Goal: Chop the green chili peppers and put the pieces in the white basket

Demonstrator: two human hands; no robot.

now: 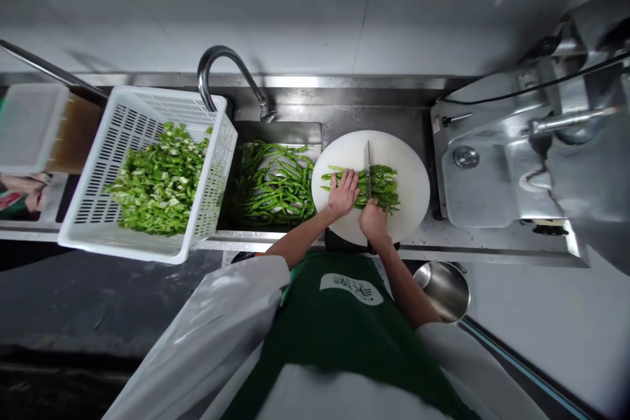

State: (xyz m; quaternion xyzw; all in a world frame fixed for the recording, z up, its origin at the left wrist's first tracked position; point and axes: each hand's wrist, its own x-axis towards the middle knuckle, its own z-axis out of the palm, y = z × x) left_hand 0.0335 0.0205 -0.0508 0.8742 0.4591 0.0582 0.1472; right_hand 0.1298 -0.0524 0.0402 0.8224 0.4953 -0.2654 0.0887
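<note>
A bunch of long green peppers lies across a round white cutting board. My left hand rests flat on the left part of the bunch, its fingers stretched out over the peppers. In my right hand is the handle of a kitchen knife, fingers wrapped round it. The blade points away from me and stands across the peppers, just right of my left fingertips. Whether its edge has gone through them I cannot tell.
Left of the board, a sink holds many whole green peppers. A white plastic basket with chopped green peppers stands farther left, under a curved faucet. A metal machine is at right, a steel pot below the counter.
</note>
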